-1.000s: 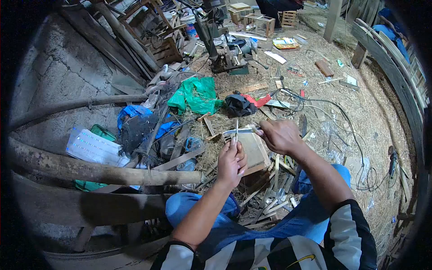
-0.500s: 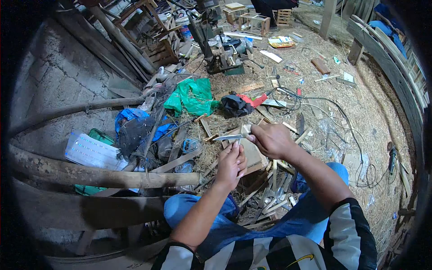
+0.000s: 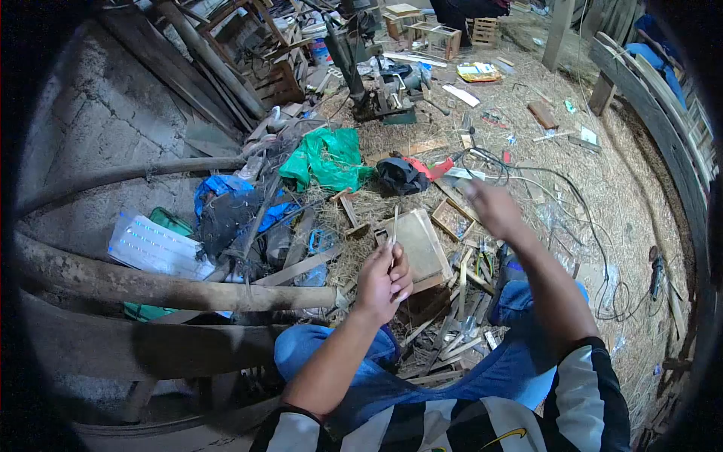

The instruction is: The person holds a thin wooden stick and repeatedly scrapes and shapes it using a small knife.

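While the left hand (image 3: 384, 285) is held near the centre of the frame, its thumb and fingers are closed on a thin stick (image 3: 396, 224), which stands nearly upright and pokes out above the fingertips. Behind the stick, just right of the centre, a pale flat-topped wooden box (image 3: 422, 245) sits at a tilt, its top turned toward the camera.

The right hand (image 3: 493, 209) is well apart from the left, right of the centre and a little higher in the frame. It is blurred, so whether its fingers are open or gripping something cannot be told. Just left of it, an open wooden tray (image 3: 453, 220) lies beside the box, and below it a pair of pliers (image 3: 484, 262) rests near the person's knee.

Wood scraps (image 3: 452, 343) are scattered between the legs in blue jeans (image 3: 482, 380), at the lower middle. Up from the centre, a green plastic bag (image 3: 325, 160) is spread on the floor, with a black bag (image 3: 401, 175) to its right, next to something red (image 3: 431, 167). A metal machine (image 3: 388, 98) stands at the upper middle, and a thick pole (image 3: 173, 285) runs across the left side.
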### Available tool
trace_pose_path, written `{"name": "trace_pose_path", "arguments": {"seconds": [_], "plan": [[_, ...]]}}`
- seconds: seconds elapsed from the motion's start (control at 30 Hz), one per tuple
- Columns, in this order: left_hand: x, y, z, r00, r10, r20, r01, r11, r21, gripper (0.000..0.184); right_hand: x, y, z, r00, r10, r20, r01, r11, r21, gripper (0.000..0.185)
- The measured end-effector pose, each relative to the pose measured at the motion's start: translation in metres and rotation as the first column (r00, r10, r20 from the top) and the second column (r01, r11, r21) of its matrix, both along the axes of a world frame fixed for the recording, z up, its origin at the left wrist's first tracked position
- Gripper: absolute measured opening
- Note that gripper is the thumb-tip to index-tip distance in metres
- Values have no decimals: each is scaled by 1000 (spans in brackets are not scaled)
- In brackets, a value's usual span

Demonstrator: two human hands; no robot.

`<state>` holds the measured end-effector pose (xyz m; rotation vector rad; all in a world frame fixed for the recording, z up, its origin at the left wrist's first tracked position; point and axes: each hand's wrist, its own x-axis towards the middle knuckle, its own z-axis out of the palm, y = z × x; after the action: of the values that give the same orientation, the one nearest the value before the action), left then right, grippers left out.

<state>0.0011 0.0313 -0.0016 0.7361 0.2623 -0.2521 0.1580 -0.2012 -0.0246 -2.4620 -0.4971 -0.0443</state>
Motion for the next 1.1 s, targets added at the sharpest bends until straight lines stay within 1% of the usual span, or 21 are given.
{"name": "trace_pose_path", "arguments": {"seconds": [0.03,0.07,0.1,0.17,0.2,0.23,0.3,0.33,0.4,0.53,0.6,0.63,0.7,0.73,0.8,0.83,0.9,0.93,1.0,1.03,1.1], "plan": [[1,-2,-1,1000,1,-6,-1,1000,-2,27,-21,19,16,992,105,-77,-104,994,15,32],[3,-4,-1,1000,0,-18,0,1000,-16,28,-33,29,18,965,263,16,-263,958,110,32],[4,-6,0,1000,-1,-26,0,1000,-28,29,-42,37,21,906,403,127,-421,887,188,33],[4,-7,-1,999,-4,-42,3,999,-36,29,-56,46,41,868,496,-21,-486,859,163,33],[4,-8,-2,998,-14,-62,10,999,-50,30,-60,48,42,873,484,52,-485,856,178,29],[3,-8,-4,998,-15,-61,12,999,-53,30,-61,49,41,874,483,51,-484,857,176,29],[2,-10,-6,998,-61,1,62,998,-30,30,-62,50,32,931,363,38,-365,928,69,23],[2,-16,-7,997,-78,-4,78,996,-34,30,-63,51,26,943,320,90,-321,947,-9,20],[1,-20,-3,995,-83,-51,83,996,5,29,-68,55,27,949,304,88,-302,953,-38,18],[2,-26,-1,998,-60,-36,62,997,40,29,-70,59,33,962,265,67,-254,957,-138,15],[2,-27,-3,997,-73,15,74,997,-30,28,-68,61,30,964,260,59,-247,955,-167,15],[2,-28,-3,997,-73,15,73,997,-27,28,-66,63,27,968,247,51,-233,954,-190,14],[4,-30,-3,998,-53,-34,49,991,-122,27,-64,65,26,971,234,45,-220,952,-212,14],[5,-30,-3,998,-54,-35,49,992,-120,27,-64,65,26,974,218,54,-203,958,-202,14],[6,-30,-5,999,-43,-29,37,981,-192,27,-63,66,23,978,201,60,-186,964,-191,15],[6,-31,-7,999,-44,-31,37,981,-190,27,-60,66,20,980,188,71,-171,964,-204,15],[8,-30,-8,997,-41,-71,20,963,-270,28,-55,66,15,981,175,83,-154,965,-213,15],[8,-29,-7,997,-41,-71,20,963,-268,28,-53,66,14,985,156,67,-137,965,-223,16],[8,-25,-6,996,7,-84,-36,937,-347,28,-43,64,9,993,110,43,-96,963,-252,16],[9,-23,-7,996,7,-85,-35,938,-344,28,-36,60,8,996,84,36,-71,960,-271,17],[10,-17,-12,996,3,-86,-36,922,-384,28,-32,57,9,996,81,35,-69,960,-272,19]]}}
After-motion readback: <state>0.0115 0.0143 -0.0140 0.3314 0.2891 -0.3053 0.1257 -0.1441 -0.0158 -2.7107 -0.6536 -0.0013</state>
